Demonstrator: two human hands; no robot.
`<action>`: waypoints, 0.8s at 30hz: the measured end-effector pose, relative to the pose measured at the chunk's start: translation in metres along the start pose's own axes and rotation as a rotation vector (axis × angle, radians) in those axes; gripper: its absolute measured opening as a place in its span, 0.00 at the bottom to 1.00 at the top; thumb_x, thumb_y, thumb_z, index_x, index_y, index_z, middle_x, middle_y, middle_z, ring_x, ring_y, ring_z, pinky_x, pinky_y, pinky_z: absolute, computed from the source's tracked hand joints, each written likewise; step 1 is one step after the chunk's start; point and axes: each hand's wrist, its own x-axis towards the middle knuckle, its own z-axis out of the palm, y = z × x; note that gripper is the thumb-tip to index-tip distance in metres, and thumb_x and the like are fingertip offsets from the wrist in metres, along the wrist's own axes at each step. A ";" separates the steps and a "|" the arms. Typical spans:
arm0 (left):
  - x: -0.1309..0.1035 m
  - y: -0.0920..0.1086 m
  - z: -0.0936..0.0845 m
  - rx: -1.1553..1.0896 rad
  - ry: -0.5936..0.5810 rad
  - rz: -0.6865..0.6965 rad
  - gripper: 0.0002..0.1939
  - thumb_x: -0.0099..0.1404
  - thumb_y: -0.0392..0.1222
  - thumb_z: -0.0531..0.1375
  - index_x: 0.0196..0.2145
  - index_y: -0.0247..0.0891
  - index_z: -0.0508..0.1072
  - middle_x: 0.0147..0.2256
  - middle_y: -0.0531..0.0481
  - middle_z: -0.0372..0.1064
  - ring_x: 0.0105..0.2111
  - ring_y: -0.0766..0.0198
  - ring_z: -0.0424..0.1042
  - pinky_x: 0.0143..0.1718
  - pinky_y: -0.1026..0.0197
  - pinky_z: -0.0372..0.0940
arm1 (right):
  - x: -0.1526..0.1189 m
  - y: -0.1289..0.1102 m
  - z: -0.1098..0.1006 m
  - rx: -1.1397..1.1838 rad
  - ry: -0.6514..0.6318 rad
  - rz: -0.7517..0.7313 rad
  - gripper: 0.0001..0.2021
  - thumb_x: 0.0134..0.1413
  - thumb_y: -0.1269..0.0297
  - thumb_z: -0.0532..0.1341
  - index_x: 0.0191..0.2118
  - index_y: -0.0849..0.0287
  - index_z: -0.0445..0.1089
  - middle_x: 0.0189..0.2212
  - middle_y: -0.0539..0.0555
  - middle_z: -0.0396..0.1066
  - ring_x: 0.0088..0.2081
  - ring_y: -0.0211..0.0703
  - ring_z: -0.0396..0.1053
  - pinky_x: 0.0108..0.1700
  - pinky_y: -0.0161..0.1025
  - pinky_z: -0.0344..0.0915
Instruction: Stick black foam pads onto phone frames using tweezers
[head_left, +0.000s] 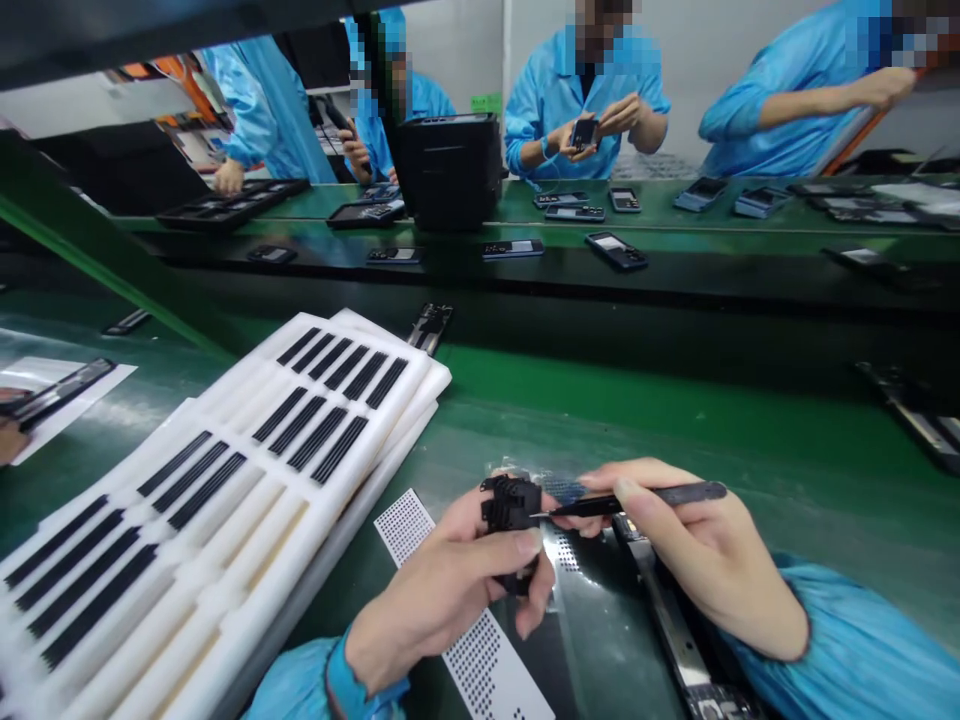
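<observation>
Black and matt, a small ridged part (511, 502) sits near six o'clock in the head view, clamped between thumb and fingers of the left grip (457, 565). The right grip (682, 550), at four o'clock, is pinched round a slim black tool (686, 493) whose tip points towards nine, at the part's edge; whether they touch, I cannot tell. White foam trays (409, 415) lie at nine o'clock on the green worktop (525, 420). The step in hand looks like fine tool work; the next move seems to call for steady holding and light tip control.
</observation>
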 end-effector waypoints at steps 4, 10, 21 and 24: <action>0.003 -0.001 0.002 -0.024 -0.021 0.058 0.11 0.68 0.37 0.62 0.48 0.37 0.72 0.25 0.48 0.73 0.22 0.66 0.72 0.23 0.67 0.67 | -0.001 -0.002 0.000 -0.013 -0.005 -0.012 0.11 0.65 0.56 0.61 0.40 0.52 0.81 0.36 0.55 0.81 0.32 0.46 0.80 0.35 0.37 0.80; 0.006 -0.001 0.005 -0.038 -0.048 0.078 0.12 0.67 0.37 0.63 0.49 0.37 0.75 0.26 0.47 0.74 0.25 0.66 0.73 0.24 0.68 0.69 | -0.001 -0.002 0.001 -0.009 -0.025 -0.009 0.11 0.65 0.56 0.62 0.40 0.52 0.81 0.35 0.54 0.81 0.31 0.45 0.80 0.34 0.37 0.80; 0.004 -0.005 0.007 0.068 -0.035 0.133 0.15 0.69 0.41 0.62 0.53 0.37 0.73 0.27 0.47 0.74 0.25 0.67 0.72 0.25 0.67 0.69 | -0.004 0.001 0.000 -0.094 -0.037 -0.082 0.09 0.66 0.62 0.60 0.43 0.46 0.80 0.39 0.50 0.81 0.36 0.43 0.80 0.38 0.35 0.79; 0.004 -0.007 0.006 0.094 -0.030 0.152 0.16 0.70 0.43 0.60 0.53 0.36 0.73 0.29 0.46 0.75 0.27 0.64 0.73 0.27 0.64 0.70 | -0.004 -0.001 0.000 -0.128 -0.035 -0.124 0.09 0.66 0.62 0.60 0.43 0.47 0.80 0.38 0.51 0.81 0.39 0.45 0.80 0.41 0.38 0.78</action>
